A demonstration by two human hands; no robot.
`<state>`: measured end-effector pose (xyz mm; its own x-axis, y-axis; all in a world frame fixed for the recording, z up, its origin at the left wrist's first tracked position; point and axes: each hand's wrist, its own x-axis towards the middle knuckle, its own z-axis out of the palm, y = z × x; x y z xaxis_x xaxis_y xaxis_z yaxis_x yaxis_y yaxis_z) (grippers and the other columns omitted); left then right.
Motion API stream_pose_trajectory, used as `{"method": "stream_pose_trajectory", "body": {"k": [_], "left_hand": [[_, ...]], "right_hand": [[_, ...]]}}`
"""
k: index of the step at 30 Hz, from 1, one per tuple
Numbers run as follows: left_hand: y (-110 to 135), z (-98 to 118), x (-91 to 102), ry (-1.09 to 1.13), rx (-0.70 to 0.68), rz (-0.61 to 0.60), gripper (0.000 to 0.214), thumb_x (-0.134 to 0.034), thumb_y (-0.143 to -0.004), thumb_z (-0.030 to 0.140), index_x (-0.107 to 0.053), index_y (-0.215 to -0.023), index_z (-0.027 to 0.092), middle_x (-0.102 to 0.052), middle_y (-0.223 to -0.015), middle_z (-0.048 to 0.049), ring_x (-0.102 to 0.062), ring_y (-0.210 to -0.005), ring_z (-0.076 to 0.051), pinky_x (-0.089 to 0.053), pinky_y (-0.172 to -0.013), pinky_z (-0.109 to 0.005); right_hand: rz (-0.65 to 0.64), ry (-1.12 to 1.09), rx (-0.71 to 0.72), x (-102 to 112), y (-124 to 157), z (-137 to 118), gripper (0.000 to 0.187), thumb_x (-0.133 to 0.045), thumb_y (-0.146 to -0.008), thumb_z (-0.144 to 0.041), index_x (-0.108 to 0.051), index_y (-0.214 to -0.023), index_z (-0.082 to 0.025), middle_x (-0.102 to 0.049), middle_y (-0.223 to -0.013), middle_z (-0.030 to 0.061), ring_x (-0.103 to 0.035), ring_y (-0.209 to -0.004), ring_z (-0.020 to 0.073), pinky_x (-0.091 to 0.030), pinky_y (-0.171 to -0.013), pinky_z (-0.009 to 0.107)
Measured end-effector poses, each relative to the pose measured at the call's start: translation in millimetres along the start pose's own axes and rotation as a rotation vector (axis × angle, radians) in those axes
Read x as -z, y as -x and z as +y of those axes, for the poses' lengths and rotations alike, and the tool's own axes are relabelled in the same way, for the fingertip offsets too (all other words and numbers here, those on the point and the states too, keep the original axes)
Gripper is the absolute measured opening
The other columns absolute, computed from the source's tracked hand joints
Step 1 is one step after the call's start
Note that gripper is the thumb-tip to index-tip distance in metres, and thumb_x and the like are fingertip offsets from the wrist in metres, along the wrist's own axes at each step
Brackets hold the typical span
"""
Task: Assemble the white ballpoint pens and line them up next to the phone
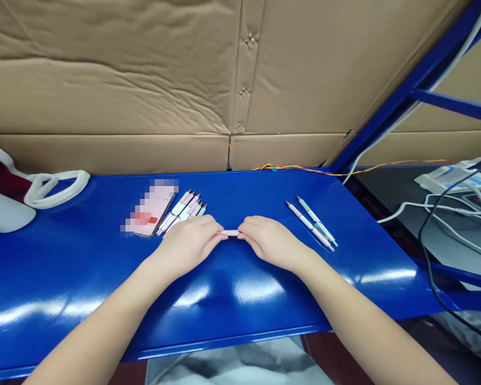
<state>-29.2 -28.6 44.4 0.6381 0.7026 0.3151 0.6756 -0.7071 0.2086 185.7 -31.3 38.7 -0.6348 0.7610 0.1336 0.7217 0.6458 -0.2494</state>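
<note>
Between my two hands a pale pink pen (230,233) lies level just above the blue table. My left hand (190,240) pinches its left end, and my right hand (266,239) pinches its right end; both ends are hidden by the fingers. Behind my left hand lies a bunch of several pink and pale pens (183,207), partly covered by that hand. To the right of my right hand, a pink pen (309,224) and a light green pen (316,218) rest side by side on the table.
A pink packet (154,208), partly blurred out, lies left of the bunch of pens. At the far left are a white cylinder (6,211) and a white loop (58,190). Cardboard (144,80) walls the back. A blue frame (385,115) and cables (444,206) are at the right.
</note>
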Motion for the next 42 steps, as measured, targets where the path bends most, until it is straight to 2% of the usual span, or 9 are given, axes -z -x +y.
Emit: {"method": "stream_pose_trajectory", "body": {"k": [7,11,16,21,26,29,34,39,42], "left_hand": [[-3,-8,1.4,0.206,0.077,-0.115,0.029,-0.043,-0.092,0.036,-0.068,-0.093,0.020,-0.068,-0.088,-0.0026,-0.062,-0.081,-0.016,-0.047,-0.075,-0.028],[-4,-8,1.6,0.232,0.080,-0.082,0.028,-0.043,-0.092,0.036,-0.068,-0.092,0.021,-0.069,-0.086,-0.0019,-0.062,-0.079,-0.016,-0.047,-0.073,-0.027],[-5,-4,3.1,0.145,0.082,0.021,0.030,-0.042,-0.092,0.039,-0.065,-0.092,0.020,-0.066,-0.085,-0.0027,-0.060,-0.076,-0.015,-0.046,-0.069,-0.026],[-3,-3,1.6,0.062,0.046,0.071,0.029,-0.042,-0.092,0.038,-0.065,-0.092,0.019,-0.065,-0.084,-0.0032,-0.059,-0.076,-0.015,-0.045,-0.069,-0.026],[-2,-4,-0.5,0.058,0.033,0.084,0.025,-0.044,-0.092,0.035,-0.064,-0.093,0.020,-0.063,-0.083,-0.0020,-0.058,-0.075,-0.014,-0.044,-0.068,-0.025],[-2,-4,-0.7,0.048,0.027,0.080,0.026,-0.043,-0.092,0.035,-0.064,-0.093,0.020,-0.063,-0.084,-0.0024,-0.058,-0.076,-0.014,-0.045,-0.069,-0.025],[-3,-1,1.2,0.056,0.030,0.066,0.027,-0.042,-0.093,0.035,-0.064,-0.093,0.019,-0.064,-0.085,-0.0034,-0.059,-0.076,-0.014,-0.045,-0.070,-0.025],[-2,0,1.5,0.048,0.038,0.064,0.027,-0.042,-0.093,0.034,-0.064,-0.092,0.019,-0.064,-0.084,-0.0038,-0.059,-0.076,-0.014,-0.046,-0.071,-0.025],[-2,0,1.2,0.040,0.038,0.064,0.028,-0.041,-0.093,0.035,-0.064,-0.093,0.020,-0.064,-0.086,-0.0041,-0.060,-0.078,-0.015,-0.046,-0.072,-0.025]], "right_hand": [[0.054,0.018,0.058,-2,-1,-2,0.022,-0.041,-0.093,-0.018,-0.059,-0.080,-0.013,-0.056,-0.076,0.0064,-0.048,-0.073,0.0171,-0.038,-0.070,0.028],[0.081,-0.028,0.054,2,-1,-1,0.024,-0.038,-0.094,-0.020,-0.060,-0.085,-0.014,-0.057,-0.079,0.0075,-0.049,-0.077,0.0182,-0.039,-0.072,0.030],[0.151,-0.339,-0.093,13,1,4,0.019,-0.047,-0.091,-0.030,-0.057,-0.102,-0.018,-0.059,-0.096,0.0067,-0.054,-0.085,0.0167,-0.041,-0.075,0.029],[0.102,-0.469,-0.259,10,0,5,0.038,-0.035,-0.094,-0.037,-0.055,-0.069,-0.017,-0.055,-0.066,-0.0003,-0.051,-0.064,0.0121,-0.037,-0.063,0.025],[0.112,-0.683,-0.277,5,0,3,0.013,-0.053,-0.085,-0.032,-0.052,-0.087,-0.019,-0.053,-0.073,-0.0031,-0.048,-0.063,0.0100,-0.037,-0.059,0.022],[0.084,-0.764,-0.317,5,-1,1,0.022,-0.054,-0.084,-0.037,-0.051,-0.096,-0.019,-0.054,-0.079,-0.0021,-0.048,-0.062,0.0095,-0.039,-0.059,0.022],[0.121,-0.740,-0.286,6,-4,0,0.024,-0.045,-0.088,-0.034,-0.055,-0.074,-0.017,-0.053,-0.072,-0.0009,-0.048,-0.066,0.0106,-0.039,-0.063,0.023],[0.138,-0.893,-0.300,5,-4,-1,0.021,-0.057,-0.081,-0.035,-0.052,-0.095,-0.019,-0.053,-0.080,-0.0022,-0.045,-0.058,0.0071,-0.038,-0.053,0.020],[0.066,-0.945,-0.389,4,-5,-2,0.026,-0.047,-0.087,-0.042,-0.054,-0.087,-0.017,-0.055,-0.074,-0.0010,-0.046,-0.052,0.0067,-0.038,-0.047,0.019]]}}
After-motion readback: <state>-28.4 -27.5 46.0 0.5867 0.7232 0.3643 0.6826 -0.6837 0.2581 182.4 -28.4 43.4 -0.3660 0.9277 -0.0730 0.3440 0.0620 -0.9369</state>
